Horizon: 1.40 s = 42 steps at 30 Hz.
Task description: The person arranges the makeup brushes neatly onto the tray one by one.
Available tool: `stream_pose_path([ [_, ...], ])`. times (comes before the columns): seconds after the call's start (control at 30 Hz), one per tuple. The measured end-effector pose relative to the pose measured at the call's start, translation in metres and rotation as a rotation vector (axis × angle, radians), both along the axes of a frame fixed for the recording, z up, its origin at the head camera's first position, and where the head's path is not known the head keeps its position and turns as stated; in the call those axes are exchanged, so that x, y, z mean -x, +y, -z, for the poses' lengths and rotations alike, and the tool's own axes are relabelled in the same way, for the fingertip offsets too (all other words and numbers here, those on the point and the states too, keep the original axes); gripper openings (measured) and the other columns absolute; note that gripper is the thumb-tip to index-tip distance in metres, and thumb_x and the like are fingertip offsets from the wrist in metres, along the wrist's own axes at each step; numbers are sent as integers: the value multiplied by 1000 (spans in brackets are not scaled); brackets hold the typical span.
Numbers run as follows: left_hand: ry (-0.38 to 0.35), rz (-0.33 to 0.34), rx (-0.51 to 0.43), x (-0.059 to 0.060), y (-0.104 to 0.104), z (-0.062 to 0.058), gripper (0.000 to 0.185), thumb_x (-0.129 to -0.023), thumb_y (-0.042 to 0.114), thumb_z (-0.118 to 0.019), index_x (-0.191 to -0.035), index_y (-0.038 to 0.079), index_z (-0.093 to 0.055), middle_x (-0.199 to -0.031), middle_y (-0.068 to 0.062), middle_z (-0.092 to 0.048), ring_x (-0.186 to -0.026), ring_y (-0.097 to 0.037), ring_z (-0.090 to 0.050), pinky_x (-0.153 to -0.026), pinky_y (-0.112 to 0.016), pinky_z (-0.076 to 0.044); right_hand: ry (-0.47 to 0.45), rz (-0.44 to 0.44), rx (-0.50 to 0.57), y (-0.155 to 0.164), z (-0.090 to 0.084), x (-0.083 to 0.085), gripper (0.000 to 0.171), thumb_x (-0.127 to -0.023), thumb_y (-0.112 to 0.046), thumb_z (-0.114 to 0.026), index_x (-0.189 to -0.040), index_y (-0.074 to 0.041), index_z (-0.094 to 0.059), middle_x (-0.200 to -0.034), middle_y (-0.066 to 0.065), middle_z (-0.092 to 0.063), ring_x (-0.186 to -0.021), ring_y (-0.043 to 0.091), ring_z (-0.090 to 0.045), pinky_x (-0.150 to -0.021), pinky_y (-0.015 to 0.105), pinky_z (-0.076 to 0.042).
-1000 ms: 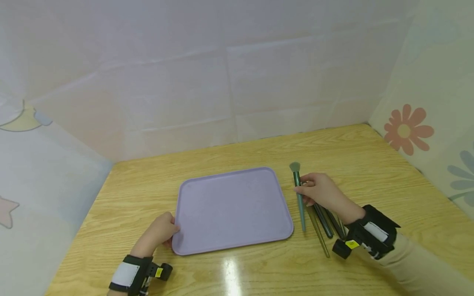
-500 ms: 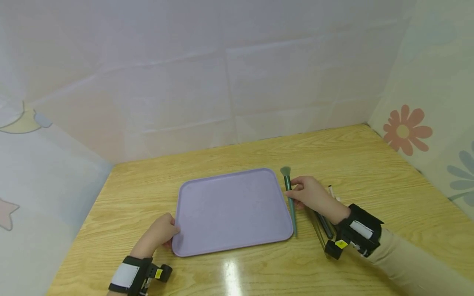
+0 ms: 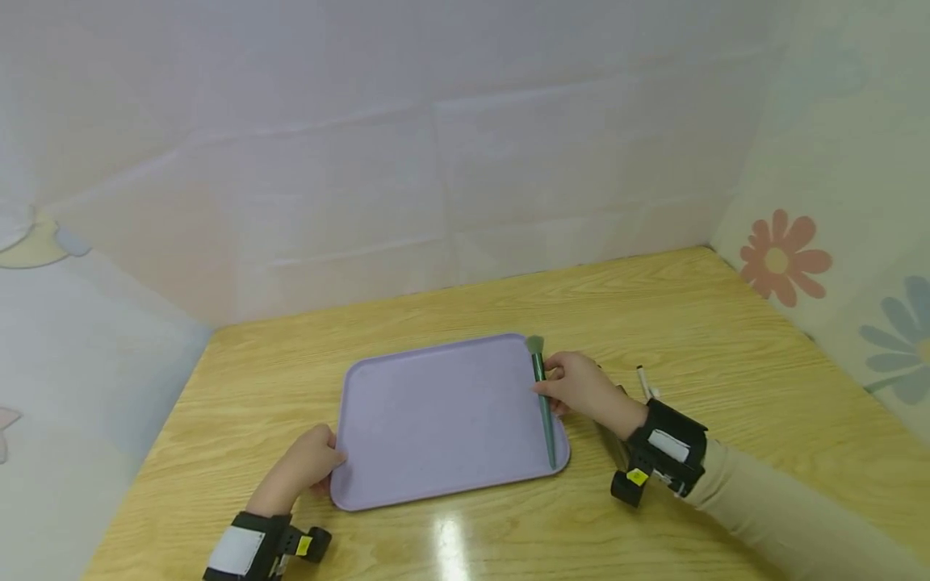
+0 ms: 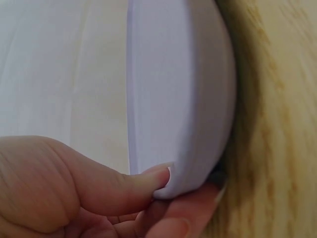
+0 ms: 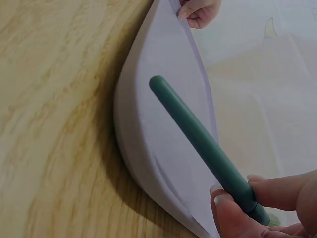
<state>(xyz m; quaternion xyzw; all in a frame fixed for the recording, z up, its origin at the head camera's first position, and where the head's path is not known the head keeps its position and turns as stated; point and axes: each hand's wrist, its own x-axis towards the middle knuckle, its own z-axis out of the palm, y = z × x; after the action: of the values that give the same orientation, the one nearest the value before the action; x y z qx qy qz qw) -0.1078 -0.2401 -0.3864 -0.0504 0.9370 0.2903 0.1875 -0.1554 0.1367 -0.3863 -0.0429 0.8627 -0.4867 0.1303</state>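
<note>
A green makeup brush [image 3: 544, 411] is pinched between the thumb and fingers of my right hand [image 3: 581, 387], over the right edge of the lilac tray [image 3: 443, 428]. Its bristles point away from me and its handle toward me. In the right wrist view the handle of the brush [image 5: 198, 139] angles across above the tray's rim [image 5: 129, 124]. My left hand [image 3: 305, 460] grips the tray's left rim, thumb on top; in the left wrist view the thumb [image 4: 114, 191] presses the rim and the fingers curl beneath it.
More brushes lie right of the tray, mostly hidden under my right forearm; a pale-handled one [image 3: 645, 382] sticks out beyond it. All this rests on a wooden table [image 3: 305, 347] bordered by patterned cloth walls [image 3: 436, 161].
My right hand has carried the green brush leftward, from beside the tray to over its right edge. The left hand keeps its grip on the rim.
</note>
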Motion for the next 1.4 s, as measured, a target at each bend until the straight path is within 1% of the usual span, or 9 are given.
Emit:
stream_pose_path([
  [0.17, -1, 0, -7, 1, 2, 0, 12, -92, -2, -55, -84, -5, -47, -67, -13, -51, -50, -20, -54, -47, -30, -50, 54, -23, -70, -5, 3, -2, 42, -89, -5, -67, -120, 18, -51, -66, 6, -62, -51, 14, -58, -52, 33, -53],
  [0.33, -3, -5, -15, 2, 2, 1, 11, -92, -2, -55, -86, -6, -47, -68, -13, -52, -52, -20, -54, -48, -30, -50, 115, -45, -134, -11, 4, -2, 45, -89, -6, -68, -122, 19, -51, -64, 4, -59, -47, 14, -56, -48, 29, -49],
  [0.6, -9, -8, -24, 4, 2, 1, 11, -92, -2, -55, -87, -6, -47, -69, -14, -52, -52, -21, -54, -48, -30, -50, 101, -47, -193, -19, 4, -3, 42, -88, -5, -68, -121, 15, -52, -62, 4, -57, -46, 13, -54, -46, 27, -46],
  [0.73, -7, -10, -30, 3, 2, 2, 11, -92, -2, -55, -86, -6, -47, -69, -14, -52, -53, -21, -55, -48, -31, -50, 88, -40, -214, -24, 5, -4, 31, -88, -5, -69, -112, 10, -56, -60, 4, -54, -46, 12, -51, -45, 26, -43],
  [0.87, -7, -7, -43, 2, 2, 2, 11, -93, -3, -55, -86, -6, -46, -70, -14, -52, -53, -21, -55, -49, -31, -50, 117, -40, -266, -27, 8, -4, 19, -88, -7, -70, -96, 4, -57, -64, 5, -49, -54, 14, -48, -49, 26, -41],
  [0.97, -8, -10, -49, 2, 2, 2, 11, -93, -3, -55, -87, -5, -46, -70, -14, -52, -53, -21, -55, -49, -31, -50, 154, -40, -306, -29, 10, -5, 18, -87, -7, -71, -89, 1, -56, -68, 5, -47, -59, 15, -48, -51, 27, -42],
  [1.13, -3, -10, -51, 2, 2, 3, 10, -92, -2, -55, -87, -6, -46, -70, -13, -51, -53, -21, -54, -48, -31, -49, 165, -43, -304, -30, 12, -5, 21, -87, -8, -70, -79, -3, -52, -67, 4, -46, -59, 15, -47, -52, 27, -42],
  [1.23, -3, -11, -53, 2, 1, 3, 10, -92, -2, -54, -87, -5, -46, -69, -13, -51, -53, -21, -54, -48, -31, -49, 153, -40, -297, -30, 12, -5, 23, -88, -8, -70, -76, -5, -50, -66, 3, -45, -57, 15, -47, -51, 27, -42],
  [1.4, -13, -11, -50, 2, 0, 4, 10, -93, -1, -54, -87, -5, -46, -70, -13, -52, -54, -21, -55, -49, -31, -49, 167, -52, -332, -32, 12, -5, 23, -87, -8, -70, -74, -4, -52, -64, 3, -47, -55, 14, -47, -49, 26, -42],
])
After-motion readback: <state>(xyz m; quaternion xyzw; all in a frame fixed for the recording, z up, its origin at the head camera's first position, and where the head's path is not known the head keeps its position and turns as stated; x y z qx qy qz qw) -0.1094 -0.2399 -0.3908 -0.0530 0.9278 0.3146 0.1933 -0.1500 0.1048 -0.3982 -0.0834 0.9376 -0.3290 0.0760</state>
